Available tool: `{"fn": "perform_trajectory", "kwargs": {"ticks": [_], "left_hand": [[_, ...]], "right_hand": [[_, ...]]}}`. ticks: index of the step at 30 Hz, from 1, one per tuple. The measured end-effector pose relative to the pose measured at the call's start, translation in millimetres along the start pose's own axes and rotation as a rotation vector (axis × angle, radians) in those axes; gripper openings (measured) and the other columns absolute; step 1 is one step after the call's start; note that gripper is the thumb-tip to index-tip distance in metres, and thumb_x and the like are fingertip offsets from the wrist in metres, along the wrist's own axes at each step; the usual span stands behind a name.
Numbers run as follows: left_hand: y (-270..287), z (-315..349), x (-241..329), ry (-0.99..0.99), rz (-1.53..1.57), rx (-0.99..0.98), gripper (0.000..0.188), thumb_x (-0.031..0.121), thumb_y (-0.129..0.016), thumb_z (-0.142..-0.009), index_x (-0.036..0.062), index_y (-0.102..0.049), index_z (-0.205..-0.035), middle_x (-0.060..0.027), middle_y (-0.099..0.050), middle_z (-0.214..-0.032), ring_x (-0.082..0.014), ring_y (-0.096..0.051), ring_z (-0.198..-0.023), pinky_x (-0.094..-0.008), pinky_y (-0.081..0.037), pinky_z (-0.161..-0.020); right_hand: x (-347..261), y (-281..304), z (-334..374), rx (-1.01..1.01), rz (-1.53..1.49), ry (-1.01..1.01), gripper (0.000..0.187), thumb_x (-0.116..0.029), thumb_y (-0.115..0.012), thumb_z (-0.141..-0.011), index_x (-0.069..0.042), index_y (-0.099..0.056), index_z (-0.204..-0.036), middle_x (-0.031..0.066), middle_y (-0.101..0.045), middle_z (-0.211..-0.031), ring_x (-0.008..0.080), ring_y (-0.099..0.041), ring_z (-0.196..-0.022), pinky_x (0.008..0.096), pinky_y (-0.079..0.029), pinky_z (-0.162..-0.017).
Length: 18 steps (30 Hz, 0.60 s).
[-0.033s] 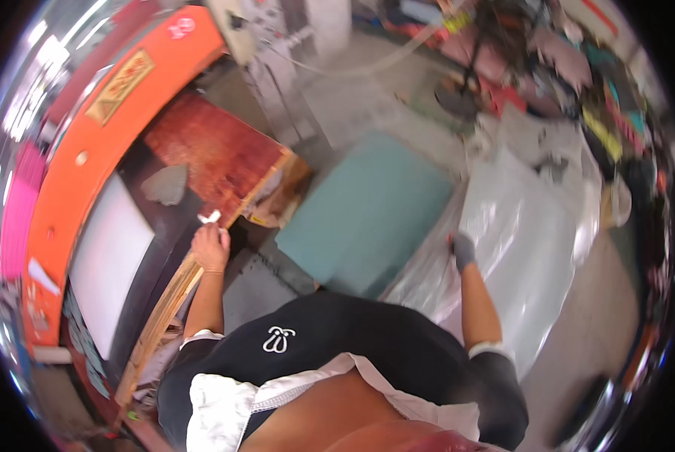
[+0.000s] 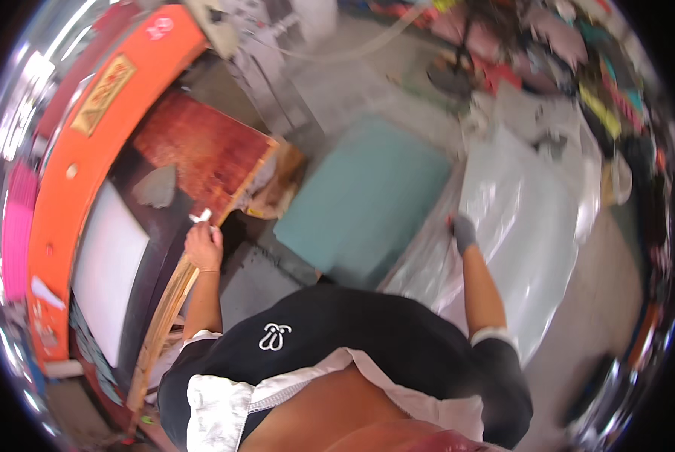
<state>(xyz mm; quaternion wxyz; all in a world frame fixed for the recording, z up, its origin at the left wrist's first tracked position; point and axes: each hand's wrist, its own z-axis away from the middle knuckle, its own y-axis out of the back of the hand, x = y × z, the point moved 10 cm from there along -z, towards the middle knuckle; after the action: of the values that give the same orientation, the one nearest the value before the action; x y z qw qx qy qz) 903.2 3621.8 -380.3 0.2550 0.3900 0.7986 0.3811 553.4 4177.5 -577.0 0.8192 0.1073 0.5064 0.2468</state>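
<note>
My left hand [image 2: 203, 245] is closed, with a small white piece [image 2: 200, 217] showing at its fingertips. It is beside the near corner of a worn red board [image 2: 206, 154]. My right hand [image 2: 464, 232], in a grey glove, hangs over the near left part of a clear plastic sheet [image 2: 518, 226]. Its fingers look closed, and a tiny red spot shows at their tip; what they hold, if anything, is too small to name. Between the hands, lower down, lies a blue-green rectangular sheet or stack [image 2: 368, 200], apart from both hands.
On the left, an orange machine beam [image 2: 89, 181] curves over a white sheet [image 2: 110, 271] and a grey scrap [image 2: 155, 187] on a dark surface. A wooden edge [image 2: 164, 324] runs near my left forearm. Coloured scraps [image 2: 556, 41] pile up at the far right.
The whole view has shifted slightly, so the machine and red board appear a little farther left. Both hands keep nearly the same places and poses.
</note>
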Motion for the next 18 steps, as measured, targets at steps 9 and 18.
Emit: {"fn": "perform_trajectory", "kwargs": {"ticks": [9,18], "left_hand": [[12.3,-12.4,25.4,-0.076,-0.090,0.042,0.022,0.020,-0.058,-0.086,0.0040,-0.061,-0.100,-0.0136,-0.059,-0.103,-0.0318,-0.055,-0.094,-0.0414,-0.043,-0.081],[-249.3,50.6,234.1,-0.027,0.627,-0.615,0.038,0.007,-0.061,-0.077,0.0006,-0.051,-0.113,-0.0196,-0.043,-0.130,-0.0346,-0.039,-0.120,-0.0427,-0.028,-0.101]], "right_hand": [[91.4,-68.7,-123.4,-0.164,-0.433,-0.268,0.011,-0.016,-0.051,-0.085,-0.006,-0.056,-0.085,0.0016,-0.052,-0.075,0.0095,-0.047,-0.057,0.0241,-0.037,-0.050],[183.0,-82.0,-375.0,0.009,0.426,-0.067,0.035,-0.030,-0.048,-0.084,0.002,-0.060,-0.094,0.0153,-0.061,-0.079,0.0279,-0.059,-0.072,0.0368,-0.045,-0.061]]}}
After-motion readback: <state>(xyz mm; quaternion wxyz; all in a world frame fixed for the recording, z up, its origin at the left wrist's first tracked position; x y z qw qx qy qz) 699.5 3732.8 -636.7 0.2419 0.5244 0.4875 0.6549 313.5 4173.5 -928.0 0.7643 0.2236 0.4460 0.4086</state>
